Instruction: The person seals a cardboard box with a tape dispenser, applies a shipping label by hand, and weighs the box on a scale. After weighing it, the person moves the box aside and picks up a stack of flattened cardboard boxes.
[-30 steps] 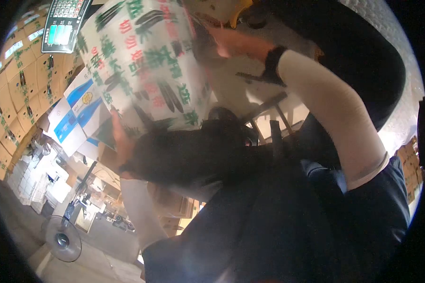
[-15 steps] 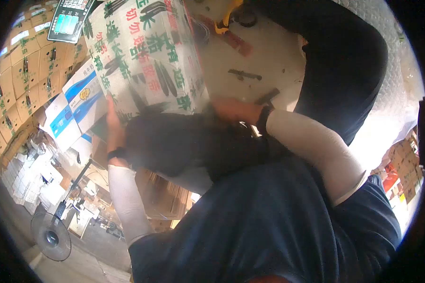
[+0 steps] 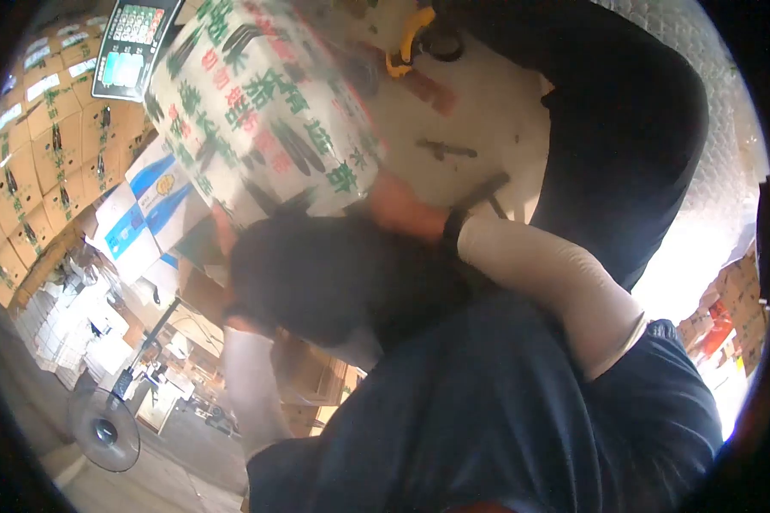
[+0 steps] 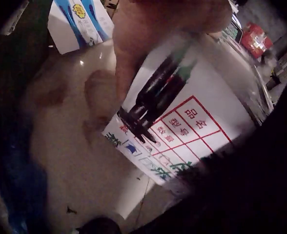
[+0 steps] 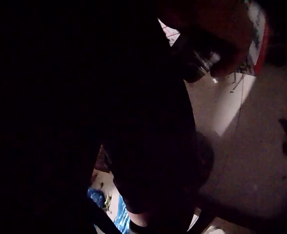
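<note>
A large white carton (image 3: 265, 120), printed with green and red characters and dark eggplants, leans tilted in front of the person's dark-clad leg (image 3: 334, 265). My left hand (image 3: 225, 239) holds its near left side. In the left wrist view that hand (image 4: 153, 24) grips the edge beside an end panel (image 4: 197, 131) with a red grid and eggplant picture. At the carton's lower right corner, my right hand (image 3: 402, 205) grips the edge. The right wrist view is very dark, with the right hand (image 5: 212, 29) at the carton's edge (image 5: 256, 53).
A scale with a lit display (image 3: 127, 68) stands at top left, beside stacked brown cartons (image 3: 51, 145). A white and blue milk box (image 3: 141, 214) sits left of the carton. On the floor lie a yellow-handled tool (image 3: 411, 38) and a dark bar (image 3: 445, 150). A fan (image 3: 104, 430) is lower left.
My right hand has come down from the carton's far right side to its lower right corner. The carton has tipped slightly in the head view. My left hand stays on the left side.
</note>
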A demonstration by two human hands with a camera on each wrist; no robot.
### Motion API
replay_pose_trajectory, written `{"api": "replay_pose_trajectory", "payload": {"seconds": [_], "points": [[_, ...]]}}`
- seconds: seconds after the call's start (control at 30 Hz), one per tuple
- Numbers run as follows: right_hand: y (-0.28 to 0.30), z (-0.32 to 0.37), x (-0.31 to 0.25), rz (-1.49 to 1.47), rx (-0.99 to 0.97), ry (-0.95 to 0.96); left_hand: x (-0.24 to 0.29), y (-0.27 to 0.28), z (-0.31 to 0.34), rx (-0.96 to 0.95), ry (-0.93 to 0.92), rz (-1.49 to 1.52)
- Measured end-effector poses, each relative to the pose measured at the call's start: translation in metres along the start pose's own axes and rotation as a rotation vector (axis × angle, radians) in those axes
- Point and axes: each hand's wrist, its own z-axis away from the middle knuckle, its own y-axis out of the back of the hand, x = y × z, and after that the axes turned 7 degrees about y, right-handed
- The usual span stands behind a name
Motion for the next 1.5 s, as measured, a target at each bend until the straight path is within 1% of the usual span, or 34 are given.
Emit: {"api": "replay_pose_trajectory", "payload": {"seconds": [0.03,0.07,0.13,0.17,0.2,0.27,0.33,0.4,0.47,0.5,0.53,0.6,0.63,0.67,0.73,0.77,0.8,0.83,0.87,0.9,0.93,1.0,1.03,1.07,1.1,1.13,1.17,1.2,1.23,1.3,1.4,1.43,1.5], "points": [[0.017,0.001,-0.007,-0.077,0.179,-0.052,-0.006,-0.012,0.006,-0.006,-0.001,0.023],[0.023,-0.007,-0.002,-0.078,0.195,-0.052,-0.010,-0.025,0.013,-0.017,0.000,0.039],[0.045,-0.038,0.018,0.174,-0.090,-0.010,-0.020,-0.048,0.022,-0.031,0.021,0.067],[0.061,-0.052,0.026,0.199,-0.107,0.017,-0.025,-0.058,0.025,-0.035,0.027,0.082],[0.080,-0.064,0.029,0.201,-0.092,0.025,-0.028,-0.069,0.026,-0.043,0.037,0.086],[0.121,-0.087,0.032,0.259,-0.050,0.135,-0.036,-0.086,0.026,-0.050,0.063,0.088],[0.160,-0.108,0.025,0.254,-0.034,0.187,-0.041,-0.099,0.023,-0.053,0.088,0.087],[0.174,-0.135,0.026,0.247,-0.035,0.240,-0.042,-0.105,0.017,-0.046,0.110,0.079],[0.174,-0.159,0.032,0.127,0.104,0.223,-0.043,-0.111,0.008,-0.045,0.132,0.072],[0.190,-0.159,0.036,0.225,0.071,0.453,-0.042,-0.112,0.007,-0.040,0.158,0.066],[0.191,-0.164,0.041,0.218,0.070,0.458,-0.041,-0.111,0.005,-0.037,0.165,0.060],[0.203,-0.171,0.039,0.323,0.010,0.530,-0.034,-0.110,0.005,-0.029,0.205,0.026],[0.210,-0.176,0.030,0.396,-0.196,0.387,-0.025,-0.102,0.012,-0.019,0.236,-0.005],[0.210,-0.173,0.026,0.393,-0.183,0.387,-0.012,-0.088,0.018,-0.006,0.275,-0.054],[0.206,-0.166,0.024,0.398,-0.110,0.288,0.024,-0.053,0.027,0.034,0.351,-0.139],[0.209,-0.162,0.021,0.369,-0.163,0.251,0.051,-0.026,0.018,0.004,0.384,-0.379],[0.204,-0.160,0.025,0.371,-0.163,0.256,0.078,0.001,0.008,-0.035,0.408,-0.620],[0.195,-0.160,0.032,0.348,-0.012,0.280,0.118,0.036,-0.014,-0.130,0.416,-1.066],[0.184,-0.162,0.042,0.323,0.139,0.305,0.164,0.023,-0.027,-0.342,-0.002,-1.506],[0.168,-0.170,0.052,0.300,0.184,0.288,0.190,0.024,-0.039,0.023,-0.026,-1.253],[0.165,-0.172,0.055,0.300,0.181,0.305,0.211,-0.009,-0.055,-0.173,-0.148,-0.595],[0.158,-0.174,0.057,0.282,0.220,0.312,0.242,-0.054,-0.121,-0.299,-0.040,-0.894],[0.159,-0.174,0.059,0.284,0.212,0.334,0.242,-0.065,-0.170,-0.308,-0.005,-1.163],[0.163,-0.174,0.059,0.344,0.163,0.352,0.238,-0.061,-0.212,-0.310,0.039,-1.432],[0.167,-0.175,0.056,0.404,0.116,0.373,0.236,-0.041,-0.237,-0.283,0.036,-1.423],[0.173,-0.175,0.048,0.403,0.107,0.400,0.229,-0.016,-0.262,-0.321,0.182,-1.407],[0.181,-0.171,0.040,0.379,0.117,0.363,0.219,0.011,-0.283,-0.358,0.332,-1.379],[0.185,-0.170,0.037,0.351,0.127,0.320,0.212,0.005,-0.288,-0.400,0.486,-1.347],[0.186,-0.171,0.039,0.338,0.121,0.324,0.213,-0.002,-0.290,-0.319,0.602,-1.403],[0.183,-0.174,0.042,0.411,0.131,0.344,0.219,-0.071,-0.271,-0.157,0.843,-1.509],[0.186,-0.178,0.038,0.434,0.091,0.341,0.223,-0.065,-0.279,-0.249,0.803,-1.497],[0.186,-0.178,0.039,0.432,0.078,0.342,0.223,-0.066,-0.280,-0.149,0.926,-1.446],[0.188,-0.176,0.040,0.393,0.109,0.370,0.213,-0.061,-0.288,-0.055,1.042,-1.387]]}}
